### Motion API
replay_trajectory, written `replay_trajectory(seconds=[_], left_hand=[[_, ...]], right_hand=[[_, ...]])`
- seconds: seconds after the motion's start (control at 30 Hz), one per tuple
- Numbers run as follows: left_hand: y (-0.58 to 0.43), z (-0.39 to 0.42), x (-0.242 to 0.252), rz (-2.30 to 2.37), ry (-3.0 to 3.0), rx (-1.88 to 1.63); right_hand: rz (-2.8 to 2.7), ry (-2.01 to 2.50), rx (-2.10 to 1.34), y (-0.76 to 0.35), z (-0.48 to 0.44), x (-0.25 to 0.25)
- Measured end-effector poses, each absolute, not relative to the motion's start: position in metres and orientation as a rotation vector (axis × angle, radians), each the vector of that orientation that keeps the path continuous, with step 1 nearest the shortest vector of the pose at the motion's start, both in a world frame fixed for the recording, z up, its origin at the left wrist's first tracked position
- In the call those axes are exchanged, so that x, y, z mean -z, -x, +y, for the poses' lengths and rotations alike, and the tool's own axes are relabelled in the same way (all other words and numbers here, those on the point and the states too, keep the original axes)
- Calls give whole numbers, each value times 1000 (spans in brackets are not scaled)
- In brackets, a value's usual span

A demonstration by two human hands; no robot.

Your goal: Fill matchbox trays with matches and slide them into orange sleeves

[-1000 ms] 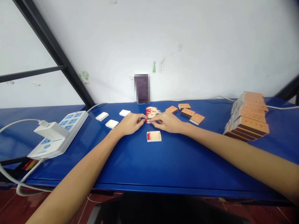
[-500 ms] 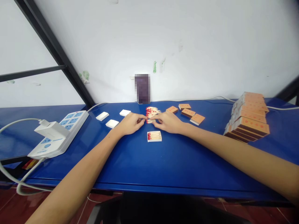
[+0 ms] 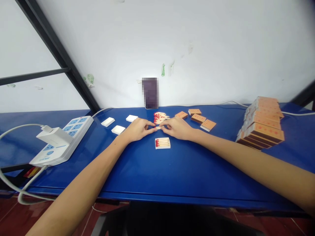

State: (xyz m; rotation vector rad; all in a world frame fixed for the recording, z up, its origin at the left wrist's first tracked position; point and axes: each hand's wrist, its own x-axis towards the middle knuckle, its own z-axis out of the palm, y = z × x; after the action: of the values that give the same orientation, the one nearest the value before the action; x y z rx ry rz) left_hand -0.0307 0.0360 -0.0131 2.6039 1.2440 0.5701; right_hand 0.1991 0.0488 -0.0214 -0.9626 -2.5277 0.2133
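My left hand [image 3: 140, 128] and my right hand [image 3: 177, 128] face each other at the near edge of a heap of red-tipped matches [image 3: 161, 118]. Between their fingertips lie a few matches [image 3: 158, 128], heads to the left. The left thumb and forefinger close on the head end, the right thumb and forefinger on the other end. Just nearer to me sits a white matchbox tray [image 3: 162, 147], partly filled with matches whose red heads point left. Beyond my left hand are white matchbox trays [image 3: 108, 122]; beyond my right hand, several orange matchboxes [image 3: 198, 118].
A tall stack of orange matchboxes [image 3: 263, 127] stands at the right. At the left is a white power strip [image 3: 69, 137] with a charger [image 3: 55, 137] and cables. A dark pixelated rectangle [image 3: 150, 93] leans against the wall. The blue table [image 3: 172, 183] ends near me.
The fingers have drawn a few matches slightly toward me, off the heap's near edge. Both hands now pinch them at the two ends. The tray and boxes have not moved.
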Motion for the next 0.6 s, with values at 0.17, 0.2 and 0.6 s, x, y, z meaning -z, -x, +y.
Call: replay_trajectory(seconds=[0.17,0.2,0.6], left_hand=[[28,35,13,1219,-2596,-598],[28,35,13,1218,-2600,-595],[23,31,11,1284,-2657,-520]], right_hand=[[-2523,941,-253,-200,49,22],[-2523,947,-254,-200,49,22],[-2846,1100,302,-189,33,3]])
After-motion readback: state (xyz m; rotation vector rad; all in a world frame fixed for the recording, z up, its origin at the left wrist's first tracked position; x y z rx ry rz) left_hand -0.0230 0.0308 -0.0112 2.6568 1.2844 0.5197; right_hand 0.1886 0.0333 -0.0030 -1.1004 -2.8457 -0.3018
